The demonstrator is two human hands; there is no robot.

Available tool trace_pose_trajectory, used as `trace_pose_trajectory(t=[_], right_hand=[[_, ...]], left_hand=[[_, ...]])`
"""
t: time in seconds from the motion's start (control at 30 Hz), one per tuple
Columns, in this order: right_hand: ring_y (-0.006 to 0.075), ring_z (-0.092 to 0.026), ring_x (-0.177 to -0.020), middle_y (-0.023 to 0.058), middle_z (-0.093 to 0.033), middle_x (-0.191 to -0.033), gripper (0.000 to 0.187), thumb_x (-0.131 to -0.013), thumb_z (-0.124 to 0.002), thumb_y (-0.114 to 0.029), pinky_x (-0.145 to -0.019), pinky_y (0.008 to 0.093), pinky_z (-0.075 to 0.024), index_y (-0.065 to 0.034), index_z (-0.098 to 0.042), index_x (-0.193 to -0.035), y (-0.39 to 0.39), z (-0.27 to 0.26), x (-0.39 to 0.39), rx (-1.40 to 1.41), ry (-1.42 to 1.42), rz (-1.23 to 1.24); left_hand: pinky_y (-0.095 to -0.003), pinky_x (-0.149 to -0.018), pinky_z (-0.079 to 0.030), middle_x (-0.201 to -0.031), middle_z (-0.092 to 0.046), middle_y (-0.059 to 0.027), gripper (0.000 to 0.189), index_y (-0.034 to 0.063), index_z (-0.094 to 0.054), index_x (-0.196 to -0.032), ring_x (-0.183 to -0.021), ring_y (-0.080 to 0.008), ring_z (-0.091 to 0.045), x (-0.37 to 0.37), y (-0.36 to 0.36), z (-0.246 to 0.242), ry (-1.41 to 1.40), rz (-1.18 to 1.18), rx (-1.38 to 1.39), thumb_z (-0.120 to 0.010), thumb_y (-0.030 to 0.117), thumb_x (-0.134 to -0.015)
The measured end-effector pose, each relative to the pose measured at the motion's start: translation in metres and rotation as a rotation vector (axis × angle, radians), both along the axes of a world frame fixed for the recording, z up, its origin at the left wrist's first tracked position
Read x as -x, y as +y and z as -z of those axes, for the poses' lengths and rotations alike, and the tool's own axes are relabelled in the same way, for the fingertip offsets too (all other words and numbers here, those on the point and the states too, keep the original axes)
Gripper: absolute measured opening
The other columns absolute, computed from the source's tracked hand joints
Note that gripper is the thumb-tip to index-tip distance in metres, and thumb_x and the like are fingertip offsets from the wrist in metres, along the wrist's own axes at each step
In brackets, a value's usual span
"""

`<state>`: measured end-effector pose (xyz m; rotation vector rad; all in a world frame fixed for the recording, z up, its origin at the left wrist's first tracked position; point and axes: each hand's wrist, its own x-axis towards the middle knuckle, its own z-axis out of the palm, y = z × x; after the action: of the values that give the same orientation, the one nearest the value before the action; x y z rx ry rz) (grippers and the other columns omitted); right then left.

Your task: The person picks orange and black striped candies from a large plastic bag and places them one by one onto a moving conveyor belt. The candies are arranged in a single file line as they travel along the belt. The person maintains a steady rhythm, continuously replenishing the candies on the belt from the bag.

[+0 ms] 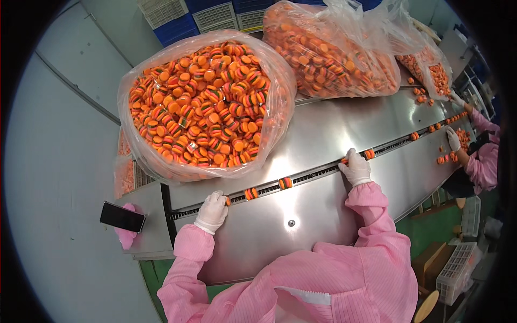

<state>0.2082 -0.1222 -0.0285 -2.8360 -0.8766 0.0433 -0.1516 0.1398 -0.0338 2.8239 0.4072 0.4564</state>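
My left hand (pixel 213 209), in a white glove, is at the left part of a narrow conveyor channel (pixel 264 188); its fingers touch an orange striped candy (pixel 228 201). My right hand (pixel 356 166), gloved too, lies over the channel farther right, with its fingers at another candy (pixel 344 161), partly hidden. Between the hands, two burger-shaped gummy candies (pixel 285 183) (pixel 251 194) sit in the channel, orange outside with pink and dark green layers. One more candy (pixel 369 154) sits just right of my right hand. A large open plastic bag (pixel 278 133) full of such candies stands behind.
Two more candy bags (pixel 331 60) (pixel 428 68) stand on the steel table (pixel 319 210). At the right a co-worker's gloved hands (pixel 453 139) are near loose candies. A phone (pixel 122 217) on a pink cloth lies left. Crates (pixel 214 20) are stacked behind.
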Motion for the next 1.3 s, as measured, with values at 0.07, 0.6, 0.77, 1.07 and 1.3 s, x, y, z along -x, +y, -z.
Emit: trace_pose_trajectory(t=[0.07, 0.6, 0.77, 1.07, 1.3], right_hand=[[0.0324, -0.058, -0.083, 0.0150, -0.058, -0.086, 0.028, -0.071, -0.068, -0.016, -0.070, 0.0409, -0.0475, -0.0068, -0.048, -0.088, -0.009, 0.010, -0.011, -0.150, 0.026, -0.081], [0.0362, -0.050, -0.110, 0.0184, -0.053, -0.119, 0.015, -0.078, -0.058, -0.007, -0.091, 0.0426, -0.0416, -0.0064, -0.055, -0.093, -0.010, -0.008, 0.024, -0.381, -0.272, -0.354], [0.0316, -0.055, -0.095, 0.0126, -0.059, -0.106, 0.019, -0.074, -0.058, 0.001, -0.081, 0.0371, -0.0461, -0.0055, -0.061, -0.092, 0.113, -0.075, 0.088, -0.867, 0.121, -0.923], [0.0325, -0.062, -0.076, 0.0163, -0.058, -0.080, 0.012, -0.084, -0.050, -0.014, -0.061, 0.0424, -0.0499, -0.0085, -0.053, -0.093, 0.255, -0.032, 0.134, -0.318, -0.057, -0.703], [0.0301, -0.061, -0.082, 0.0119, -0.058, -0.084, 0.018, -0.085, -0.053, -0.013, -0.071, 0.0387, -0.0492, -0.0095, -0.058, -0.102, 0.202, -0.051, 0.132, -0.901, 0.233, -0.876]], left_hand=[[-0.0379, -0.073, -0.047, -0.091, -0.055, -0.0097, 0.015, 0.0076, -0.059, -0.088, -0.081, -0.0310, -0.055, -0.003, -0.003, -0.009, -0.027, 0.014, -0.054, -0.060, 0.007, -0.073], [-0.0423, -0.081, -0.043, -0.093, -0.053, -0.0155, 0.028, 0.0060, -0.054, -0.095, -0.092, -0.0350, -0.051, -0.118, 0.067, -0.046, -0.021, -0.288, -0.254, -0.065, 0.009, -0.069], [-0.0432, -0.076, -0.045, -0.090, -0.053, -0.0164, 0.030, 0.0041, -0.048, -0.095, -0.087, -0.0347, -0.052, -0.123, 0.062, -0.057, 0.050, -0.408, -0.170, -0.064, 0.013, -0.070], [-0.0447, -0.065, -0.046, -0.078, -0.051, -0.0154, 0.029, 0.0056, -0.046, -0.083, -0.071, -0.0353, -0.056, -0.054, -0.034, -0.068, 0.150, -0.384, 0.209, -0.067, 0.023, -0.073], [-0.0449, -0.067, -0.051, -0.094, -0.054, -0.0217, 0.042, 0.0012, -0.051, -0.096, -0.078, -0.0399, -0.060, -0.035, -0.017, 0.001, 0.233, -0.410, 0.198, -0.067, 0.035, -0.077]])
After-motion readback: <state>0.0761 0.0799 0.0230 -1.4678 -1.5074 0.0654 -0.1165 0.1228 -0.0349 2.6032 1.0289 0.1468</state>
